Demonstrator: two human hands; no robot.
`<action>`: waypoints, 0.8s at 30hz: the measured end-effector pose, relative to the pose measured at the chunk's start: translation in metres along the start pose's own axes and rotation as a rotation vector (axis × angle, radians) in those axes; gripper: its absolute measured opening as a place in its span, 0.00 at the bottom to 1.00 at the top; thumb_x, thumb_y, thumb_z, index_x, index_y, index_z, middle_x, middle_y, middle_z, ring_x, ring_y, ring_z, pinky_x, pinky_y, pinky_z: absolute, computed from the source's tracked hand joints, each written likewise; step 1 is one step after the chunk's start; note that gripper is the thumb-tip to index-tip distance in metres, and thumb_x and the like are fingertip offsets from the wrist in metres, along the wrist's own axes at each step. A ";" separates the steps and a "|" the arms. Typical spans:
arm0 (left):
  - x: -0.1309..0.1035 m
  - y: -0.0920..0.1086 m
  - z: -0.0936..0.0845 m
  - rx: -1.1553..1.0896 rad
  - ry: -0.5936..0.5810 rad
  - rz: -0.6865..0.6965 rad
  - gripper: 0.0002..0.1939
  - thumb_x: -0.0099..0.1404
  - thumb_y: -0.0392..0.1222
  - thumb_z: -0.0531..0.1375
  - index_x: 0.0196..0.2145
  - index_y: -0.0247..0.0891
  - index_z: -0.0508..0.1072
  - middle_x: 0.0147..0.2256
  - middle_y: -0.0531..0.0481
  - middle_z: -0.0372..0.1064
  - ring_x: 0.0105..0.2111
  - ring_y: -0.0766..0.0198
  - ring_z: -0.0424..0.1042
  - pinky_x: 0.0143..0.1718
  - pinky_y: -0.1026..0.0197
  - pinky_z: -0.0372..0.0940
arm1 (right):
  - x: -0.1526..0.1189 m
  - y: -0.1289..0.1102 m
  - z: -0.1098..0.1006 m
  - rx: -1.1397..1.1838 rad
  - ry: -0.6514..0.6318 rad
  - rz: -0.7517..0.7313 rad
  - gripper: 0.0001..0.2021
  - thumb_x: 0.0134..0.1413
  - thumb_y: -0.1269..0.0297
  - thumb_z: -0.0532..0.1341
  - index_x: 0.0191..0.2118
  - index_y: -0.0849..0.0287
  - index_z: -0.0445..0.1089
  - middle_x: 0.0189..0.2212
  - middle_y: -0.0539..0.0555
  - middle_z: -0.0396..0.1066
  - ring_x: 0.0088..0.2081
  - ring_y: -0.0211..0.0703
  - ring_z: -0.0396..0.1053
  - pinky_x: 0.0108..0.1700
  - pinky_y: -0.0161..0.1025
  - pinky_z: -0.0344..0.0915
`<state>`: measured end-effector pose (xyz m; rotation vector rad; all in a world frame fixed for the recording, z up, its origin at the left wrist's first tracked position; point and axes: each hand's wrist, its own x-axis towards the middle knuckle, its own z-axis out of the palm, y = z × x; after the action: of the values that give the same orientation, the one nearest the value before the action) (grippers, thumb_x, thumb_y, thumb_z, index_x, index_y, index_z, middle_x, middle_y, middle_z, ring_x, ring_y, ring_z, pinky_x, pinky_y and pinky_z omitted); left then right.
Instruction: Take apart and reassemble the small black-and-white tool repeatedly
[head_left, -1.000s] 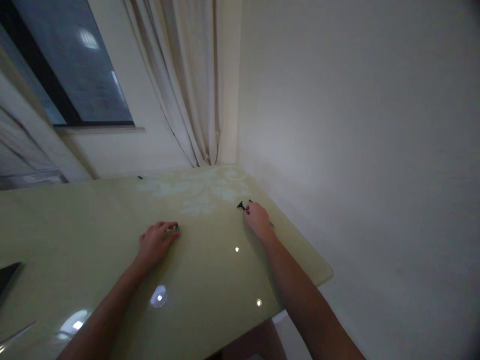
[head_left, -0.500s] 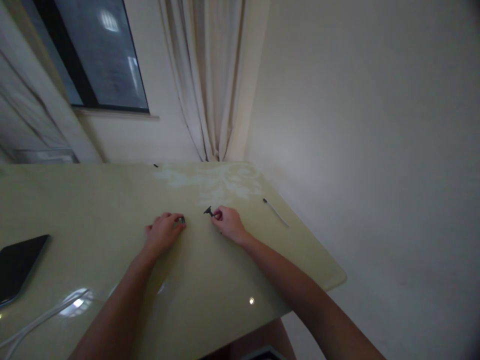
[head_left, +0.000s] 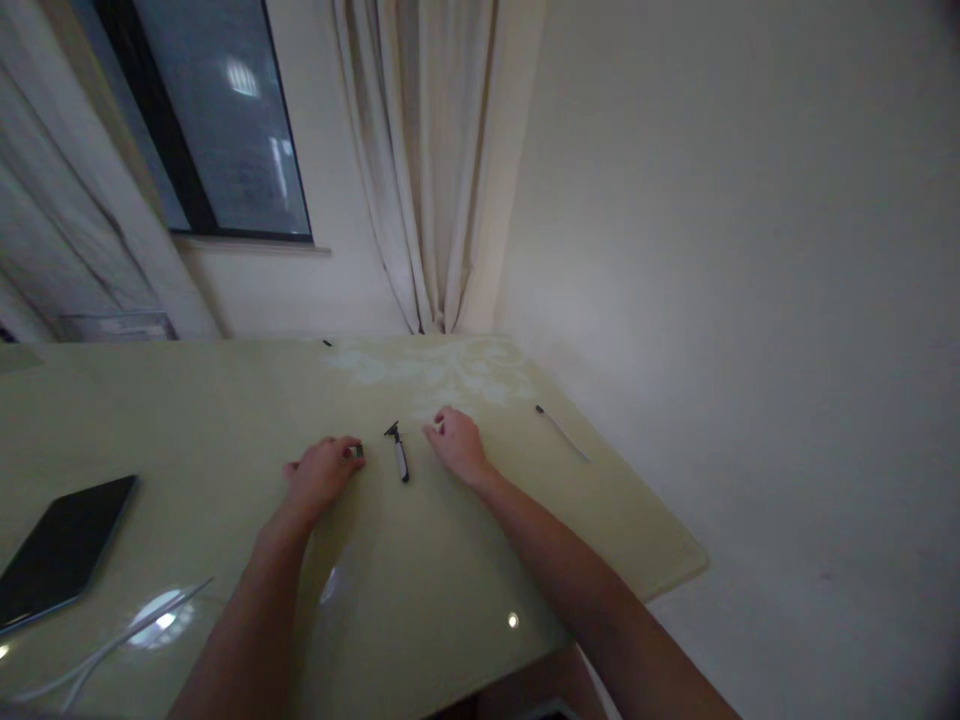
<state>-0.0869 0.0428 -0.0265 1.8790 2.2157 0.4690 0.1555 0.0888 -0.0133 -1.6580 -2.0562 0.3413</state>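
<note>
A razor with a dark head and a grey and black handle lies on the table between my hands, its head pointing away from me. My left hand rests on the tabletop to its left, thumb and fingers pinching a small dark greenish piece whose kind I cannot make out. To the right of the razor and apart from it is my right hand, thumb and fingers parted with nothing between them.
A glossy pale-yellow table fills the lower view. On it are a black tablet, white cables, a thin white stick with a dark tip and a small black piece by the far edge. A wall borders the right side.
My right hand has let go of the razor, which now lies on the table. My left hand keeps its pinch on the small piece. The view has shifted slightly.
</note>
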 end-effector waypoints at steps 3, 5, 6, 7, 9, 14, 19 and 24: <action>-0.001 0.002 -0.002 -0.018 -0.014 -0.009 0.20 0.66 0.45 0.59 0.54 0.46 0.80 0.50 0.41 0.80 0.51 0.45 0.76 0.48 0.47 0.67 | 0.001 0.057 -0.044 -0.197 0.120 0.089 0.10 0.67 0.63 0.63 0.50 0.61 0.73 0.48 0.62 0.75 0.48 0.50 0.71 0.47 0.40 0.62; -0.001 0.003 -0.005 -0.030 -0.017 -0.014 0.21 0.66 0.45 0.60 0.55 0.45 0.79 0.50 0.41 0.80 0.50 0.46 0.77 0.49 0.47 0.68 | -0.004 0.095 -0.072 -0.325 0.198 0.145 0.12 0.65 0.64 0.64 0.51 0.62 0.73 0.51 0.65 0.73 0.53 0.55 0.69 0.52 0.43 0.61; -0.001 0.004 -0.006 -0.035 -0.018 -0.017 0.21 0.66 0.45 0.60 0.56 0.45 0.79 0.50 0.41 0.80 0.50 0.46 0.77 0.49 0.47 0.68 | -0.008 0.111 -0.083 -0.361 0.224 0.181 0.14 0.65 0.63 0.64 0.52 0.63 0.72 0.52 0.67 0.72 0.54 0.57 0.68 0.52 0.44 0.61; -0.001 0.005 -0.007 -0.039 -0.020 -0.021 0.22 0.66 0.45 0.60 0.56 0.44 0.79 0.50 0.40 0.80 0.50 0.45 0.77 0.49 0.47 0.68 | -0.012 0.126 -0.093 -0.373 0.234 0.234 0.15 0.65 0.64 0.64 0.54 0.63 0.72 0.52 0.68 0.71 0.54 0.58 0.68 0.52 0.45 0.61; -0.002 0.008 -0.009 -0.044 -0.019 -0.028 0.22 0.67 0.47 0.59 0.57 0.42 0.78 0.51 0.40 0.80 0.50 0.44 0.77 0.49 0.46 0.68 | -0.020 0.146 -0.103 -0.348 0.216 0.313 0.14 0.64 0.69 0.62 0.54 0.64 0.71 0.52 0.69 0.71 0.53 0.58 0.69 0.49 0.44 0.61; -0.014 0.037 -0.006 -0.004 0.005 0.020 0.25 0.74 0.56 0.49 0.45 0.38 0.80 0.47 0.37 0.80 0.48 0.45 0.78 0.46 0.50 0.68 | -0.024 0.133 -0.084 -0.246 0.122 0.235 0.14 0.58 0.81 0.57 0.46 0.64 0.73 0.42 0.63 0.75 0.43 0.49 0.72 0.43 0.39 0.60; -0.038 0.076 0.007 0.127 -0.049 0.010 0.34 0.74 0.65 0.44 0.35 0.38 0.79 0.39 0.35 0.81 0.41 0.42 0.80 0.39 0.50 0.69 | -0.017 0.054 -0.028 -0.111 0.047 -0.001 0.10 0.57 0.76 0.61 0.43 0.58 0.73 0.40 0.56 0.75 0.41 0.43 0.71 0.43 0.35 0.60; -0.047 0.080 0.016 0.184 -0.051 0.047 0.32 0.73 0.65 0.46 0.39 0.37 0.79 0.42 0.33 0.80 0.42 0.41 0.80 0.39 0.49 0.70 | -0.016 0.000 0.019 0.005 0.037 -0.070 0.12 0.57 0.77 0.60 0.45 0.59 0.71 0.42 0.58 0.74 0.42 0.46 0.71 0.44 0.38 0.62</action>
<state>0.0004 0.0095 -0.0152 2.0124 2.2537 0.2284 0.1482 0.0755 -0.0327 -1.5737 -2.0783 0.2891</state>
